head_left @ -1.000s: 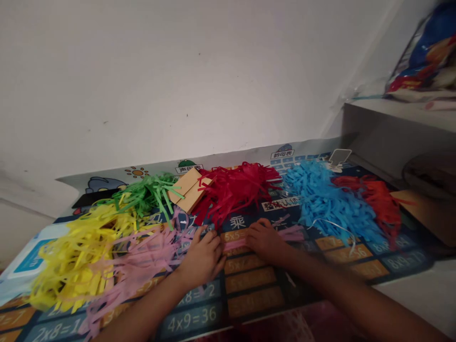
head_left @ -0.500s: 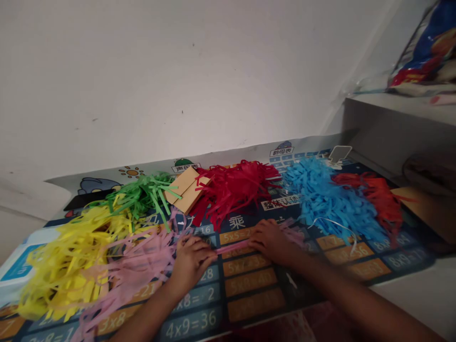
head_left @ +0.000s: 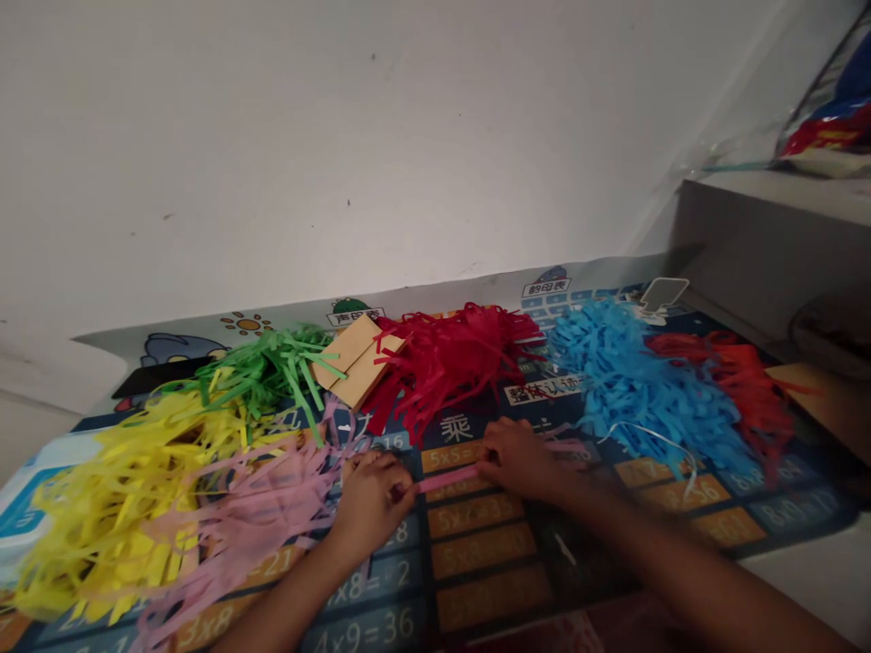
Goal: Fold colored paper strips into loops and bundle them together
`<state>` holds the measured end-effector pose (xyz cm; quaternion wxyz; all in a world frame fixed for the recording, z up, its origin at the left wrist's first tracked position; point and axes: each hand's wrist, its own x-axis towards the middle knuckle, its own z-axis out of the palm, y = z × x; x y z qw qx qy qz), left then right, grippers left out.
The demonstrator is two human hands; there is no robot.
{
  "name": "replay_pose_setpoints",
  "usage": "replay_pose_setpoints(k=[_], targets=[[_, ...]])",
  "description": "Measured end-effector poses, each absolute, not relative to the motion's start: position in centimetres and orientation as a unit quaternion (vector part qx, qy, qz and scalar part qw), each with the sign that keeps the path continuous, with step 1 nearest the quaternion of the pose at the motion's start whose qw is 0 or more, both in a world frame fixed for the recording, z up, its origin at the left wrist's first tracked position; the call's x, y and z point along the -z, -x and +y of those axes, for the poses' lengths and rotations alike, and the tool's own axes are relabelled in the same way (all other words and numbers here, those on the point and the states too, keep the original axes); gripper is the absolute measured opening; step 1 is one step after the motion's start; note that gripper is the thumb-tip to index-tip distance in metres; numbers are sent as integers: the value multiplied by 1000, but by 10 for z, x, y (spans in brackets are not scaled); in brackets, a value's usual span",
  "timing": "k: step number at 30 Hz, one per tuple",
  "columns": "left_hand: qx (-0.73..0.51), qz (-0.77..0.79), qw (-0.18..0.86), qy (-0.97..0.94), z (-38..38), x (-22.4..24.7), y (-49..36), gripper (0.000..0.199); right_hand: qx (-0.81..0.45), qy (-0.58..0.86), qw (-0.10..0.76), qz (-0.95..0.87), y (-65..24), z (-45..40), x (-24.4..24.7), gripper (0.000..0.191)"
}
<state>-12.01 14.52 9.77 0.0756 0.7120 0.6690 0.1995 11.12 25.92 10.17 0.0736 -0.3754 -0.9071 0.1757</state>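
Mat (head_left: 486, 594) lies under everything we see, with the yellow heap (head_left: 129, 508) at nine o'clock from our hands and the blue heap (head_left: 632, 381) between two and three. The pink heap (head_left: 262, 512) sits at nine, closer in, beside our left wrist; the crimson heap (head_left: 453, 358) is at twelve, the green heap (head_left: 272, 367) at ten and the card (head_left: 357, 361) near eleven. Since a second ago our left hand (head_left: 374, 494) has drawn away from our right hand (head_left: 513, 458), so more of the pink strip (head_left: 445, 479) shows between them; we judge that it is being pulled straight. Our left thumb and fingers are closed on one part of it, pinching, with the other fingers curled. Our right fingers are bent down over the far part, gripping it too, though we cannot tell which fingertips press. The strip slants up toward two o'clock, just above the mat or touching it; we cannot tell which.
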Motion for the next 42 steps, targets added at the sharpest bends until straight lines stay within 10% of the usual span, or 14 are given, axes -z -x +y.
replay_pose_setpoints(k=[13, 42], targets=[[-140, 515, -107, -839, 140, -97, 101, 10, 11, 138, 134, -981, -119, 248, -90, 12], [-202, 635, 17, -746, 143, -91, 116, 18, -172, 380, 20, -908, -98, 260, -114, 6]])
